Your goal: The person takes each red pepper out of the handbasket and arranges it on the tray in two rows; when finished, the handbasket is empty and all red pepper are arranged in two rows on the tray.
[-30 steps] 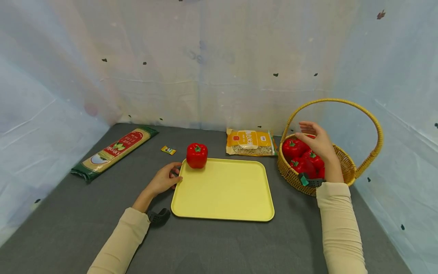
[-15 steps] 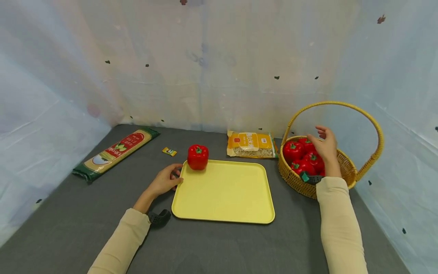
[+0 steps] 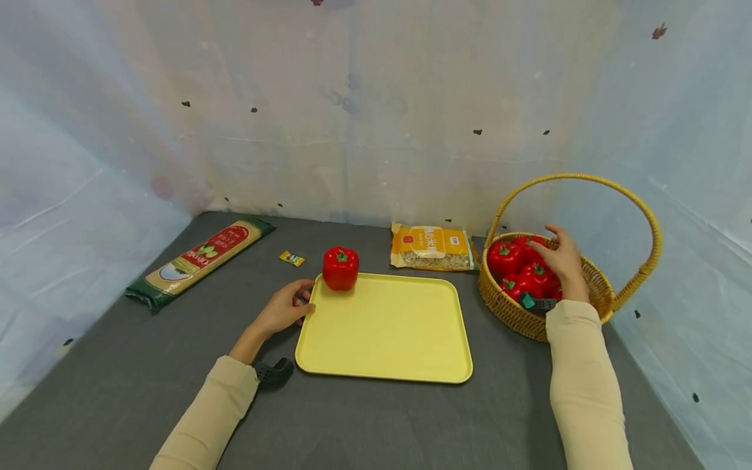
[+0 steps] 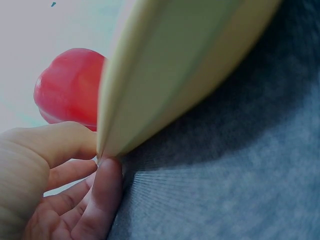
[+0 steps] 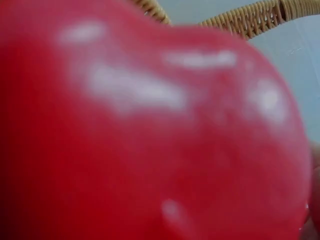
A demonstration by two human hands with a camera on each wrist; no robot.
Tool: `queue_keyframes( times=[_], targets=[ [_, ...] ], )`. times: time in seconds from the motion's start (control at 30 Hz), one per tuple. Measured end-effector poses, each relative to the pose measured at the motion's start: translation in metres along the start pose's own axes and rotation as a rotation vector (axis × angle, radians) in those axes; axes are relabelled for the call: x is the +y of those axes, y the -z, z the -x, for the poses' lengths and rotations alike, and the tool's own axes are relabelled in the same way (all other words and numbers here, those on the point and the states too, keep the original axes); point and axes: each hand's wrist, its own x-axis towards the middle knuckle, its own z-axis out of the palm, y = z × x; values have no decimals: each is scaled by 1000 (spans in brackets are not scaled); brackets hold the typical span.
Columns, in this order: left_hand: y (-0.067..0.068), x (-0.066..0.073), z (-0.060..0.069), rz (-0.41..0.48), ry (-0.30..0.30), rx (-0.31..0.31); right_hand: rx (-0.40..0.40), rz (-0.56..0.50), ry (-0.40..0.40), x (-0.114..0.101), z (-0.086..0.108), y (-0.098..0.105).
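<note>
Yellow tray (image 3: 384, 329) pinched by left hand (image 3: 283, 309); right hand (image 3: 565, 260) spread over peppers (image 3: 504, 261); contact unclear

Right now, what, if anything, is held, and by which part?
Left hand: the tray, pinched at its left rim. Right hand: at the peppers; a hold cannot be told.

Your left hand (image 3: 284, 309) holds the left edge of a yellow tray (image 3: 384, 329) lying on a grey bench (image 3: 358, 424). A red bell pepper (image 3: 341, 269) stands upright at the tray's far left corner. To the right, your right hand (image 3: 566, 261) reaches under the tall arched handle (image 3: 578, 176) of a wicker basket (image 3: 510, 314), over more red peppers (image 3: 506, 260); whether it touches one is hard to tell. Behind the tray lies a yellow-orange packet (image 3: 435, 248); far left, a long green-ended packet (image 3: 202, 259), with a small yellow wrapper (image 3: 292, 259) between it and the upright pepper.
</note>
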Motion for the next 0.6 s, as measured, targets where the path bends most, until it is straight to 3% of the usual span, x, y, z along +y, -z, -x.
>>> queue_keyframes(
  times=[0.13,0.27,0.43,0.6],
  targets=[
    [-1,-1,-1,1,2,1,-107,97,-27,4,-1,1],
    [-1,-3,-2,9,9,-3,-180,97,-56,15,-5,3],
    [0,0,-1,0,12,-5,-173,77,-82,25,-11,1],
    [0,2,-1,-4,15,-6,-160,93,-97,15,-5,-1]
  ],
)
